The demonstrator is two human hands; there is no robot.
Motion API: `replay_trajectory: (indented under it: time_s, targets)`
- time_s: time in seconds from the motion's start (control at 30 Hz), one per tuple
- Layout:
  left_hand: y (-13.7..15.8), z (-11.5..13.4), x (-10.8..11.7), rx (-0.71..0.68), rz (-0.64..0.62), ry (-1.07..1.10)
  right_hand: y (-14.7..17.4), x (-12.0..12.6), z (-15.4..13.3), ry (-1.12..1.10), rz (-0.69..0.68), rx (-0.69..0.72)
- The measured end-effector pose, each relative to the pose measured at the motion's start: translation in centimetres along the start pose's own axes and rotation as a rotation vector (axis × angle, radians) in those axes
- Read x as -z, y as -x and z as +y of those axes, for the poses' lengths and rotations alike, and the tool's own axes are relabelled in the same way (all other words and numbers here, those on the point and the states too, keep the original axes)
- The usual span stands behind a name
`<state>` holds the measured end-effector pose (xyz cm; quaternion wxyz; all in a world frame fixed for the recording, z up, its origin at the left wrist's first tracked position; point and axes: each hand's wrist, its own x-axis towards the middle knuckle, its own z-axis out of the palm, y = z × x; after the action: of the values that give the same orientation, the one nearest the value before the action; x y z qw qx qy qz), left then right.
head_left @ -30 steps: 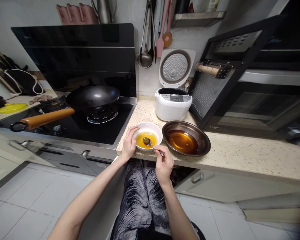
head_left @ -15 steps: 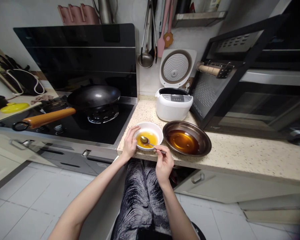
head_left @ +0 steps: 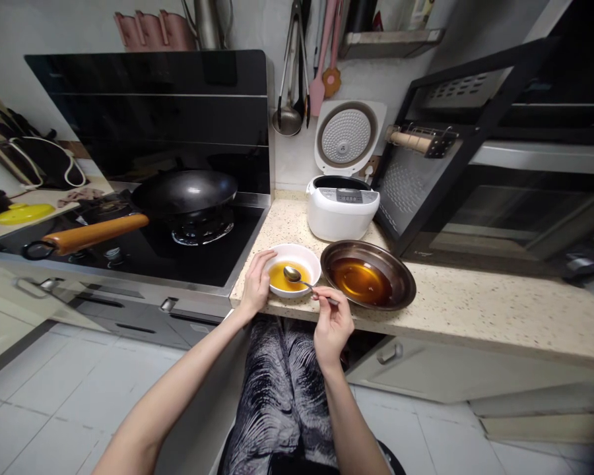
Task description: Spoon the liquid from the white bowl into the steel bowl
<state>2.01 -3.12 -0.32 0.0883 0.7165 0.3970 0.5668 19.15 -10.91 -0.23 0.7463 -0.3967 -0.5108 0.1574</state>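
My left hand (head_left: 256, 282) grips the left rim of a small white bowl (head_left: 315, 261) near the counter's front edge. A shallow pool of yellow liquid (head_left: 280, 280) lies in the bowl. Pinched in the fingers of my right hand (head_left: 333, 326) is a metal spoon (head_left: 293, 274), its handle slanting down to the right. The spoon's head is over the yellow liquid; whether it touches the surface I cannot tell. Just right of the white bowl stands a wide dark metal basin (head_left: 404, 285) holding amber-brown liquid (head_left: 361, 280).
An open white rice cooker (head_left: 343, 214) stands behind the bowls. On the stove (head_left: 212, 264) to the left sits a black wok (head_left: 185, 191), its wooden handle (head_left: 96, 232) jutting forward. A black rack with an oven (head_left: 515, 204) borders the speckled counter (head_left: 485, 303) at right.
My right hand has shifted slightly to the right, and the spoon's head has moved a little right and up within the bowl. My left hand keeps its grip.
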Motion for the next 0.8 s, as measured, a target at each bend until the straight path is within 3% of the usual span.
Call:
replay_trajectory:
  time_s: [0.47, 0.8]
  targets:
    - [0.0, 0.0, 0.0, 0.008, -0.016, -0.012, -2.1, 0.8, -1.5, 0.014, 0.141, 0.061]
    - [0.0, 0.1, 0.2, 0.020, -0.021, -0.032, -3.1, 2.8, -0.4, 0.123, 0.234, 0.179]
